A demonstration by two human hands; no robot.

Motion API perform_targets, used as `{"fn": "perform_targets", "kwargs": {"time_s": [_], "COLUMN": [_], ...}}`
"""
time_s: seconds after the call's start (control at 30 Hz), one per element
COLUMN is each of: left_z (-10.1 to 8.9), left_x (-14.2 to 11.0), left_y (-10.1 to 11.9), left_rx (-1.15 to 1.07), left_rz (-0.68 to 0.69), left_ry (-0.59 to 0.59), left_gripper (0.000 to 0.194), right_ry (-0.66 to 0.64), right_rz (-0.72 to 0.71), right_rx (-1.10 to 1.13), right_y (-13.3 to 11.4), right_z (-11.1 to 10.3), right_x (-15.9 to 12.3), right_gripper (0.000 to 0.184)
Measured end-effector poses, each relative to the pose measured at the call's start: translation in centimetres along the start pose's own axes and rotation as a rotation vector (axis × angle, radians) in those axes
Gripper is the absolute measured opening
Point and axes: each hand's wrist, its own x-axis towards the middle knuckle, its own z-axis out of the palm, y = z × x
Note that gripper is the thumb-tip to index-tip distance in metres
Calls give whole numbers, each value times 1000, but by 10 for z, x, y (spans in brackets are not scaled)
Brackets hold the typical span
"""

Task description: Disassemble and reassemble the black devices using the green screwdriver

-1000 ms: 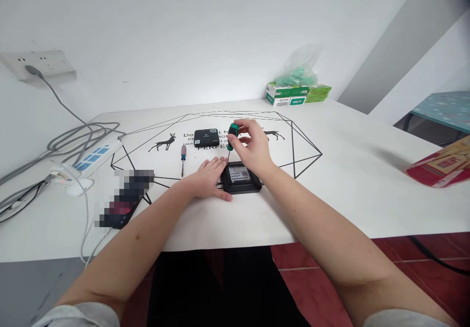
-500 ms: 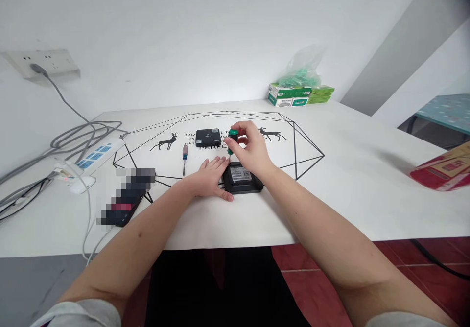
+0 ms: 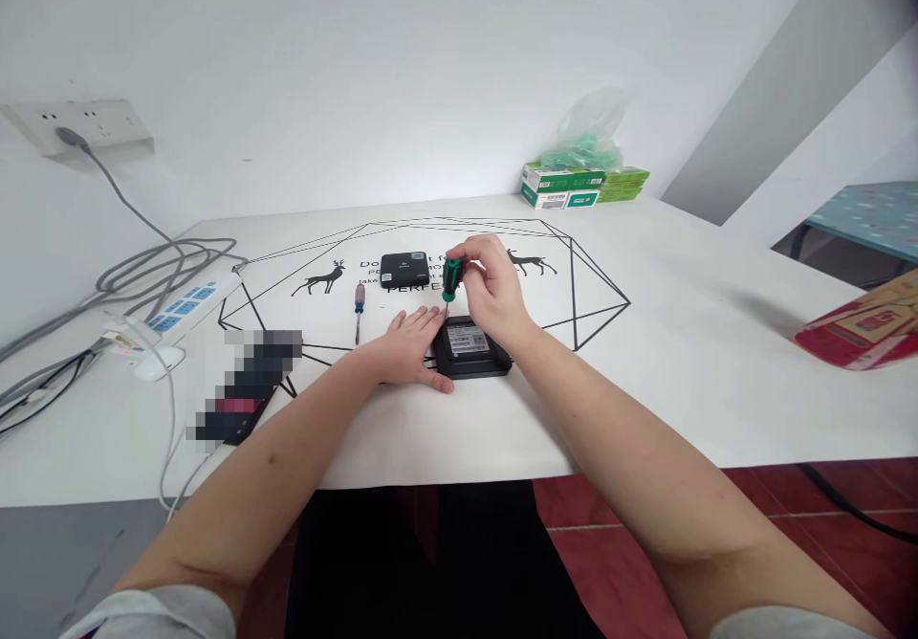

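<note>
A green-and-black screwdriver (image 3: 451,277) stands nearly upright in my right hand (image 3: 493,287), its handle between thumb and fingers. Its thin tip points down at the far left corner of a black plastic box (image 3: 488,363) with a white label on top; whether it sits in a screw cannot be made out. Flat on the table along the left side of that box lies my left hand (image 3: 410,350), fingers and thumb spread. Beyond it is a flatter black square case (image 3: 404,269). Another screwdriver (image 3: 360,312), with a reddish and blue handle, lies left of the case.
On the left are a blurred-out phone-like device (image 3: 251,385), a white power strip (image 3: 183,306) and coiled grey cables (image 3: 190,249). Green-and-white boxes (image 3: 563,185) stand at the back, a plastic bag on them. A red-and-tan package (image 3: 861,328) lies at the right edge.
My right thumb and fingers have shifted on the screwdriver, baring more of its handle. My left hand and the black box keep their places; the whole view has moved slightly.
</note>
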Motion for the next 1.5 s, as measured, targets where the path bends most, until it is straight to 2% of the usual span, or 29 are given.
{"fn": "perform_targets", "kwargs": {"time_s": [0.1,0.23,0.3,0.4,0.5,0.6,0.67,0.8,0.93,1.07,1.23,1.37,1.5], "left_z": [0,-2,-3,-4,-5,-4,-4,-4,-4,-4,-4,-4,-4], "left_x": [0,-1,-1,-2,-2,-1,-1,-1,-1,-2,-1,-1,-1], "left_y": [0,1,2,3,3,2,2,2,2,3,2,1,2], "left_rx": [3,7,13,20,24,34,36,33,32,33,32,28,36], "left_rz": [6,1,-9,-20,-26,-24,-22,-23,-21,-26,-18,-4,-11], "left_ry": [4,-9,-24,-29,-37,-43,-40,-43,-37,-37,-32,-25,-27], "left_gripper": [145,146,146,148,150,148,148,147,148,150,149,146,144], "right_ry": [-16,-59,-88,-133,-143,-59,8,37,12,-5,-55,-95,-14], "right_rz": [122,295,318,270,137,-32,-91,-86,-35,61,148,81,-74], "right_rx": [99,202,245,246,111,-46,-100,-113,-78,-38,74,4,-79], "right_y": [-2,-6,-6,-5,-2,1,1,-2,-6,-5,-4,-4,-1], "right_z": [1,5,6,6,3,1,-1,-2,0,5,6,3,1], "right_x": [-1,-4,-5,-7,-6,-4,-2,-1,0,-2,-6,-5,-2], "right_gripper": [11,40,38,27,25,32,38,38,11,31,35,33,39]}}
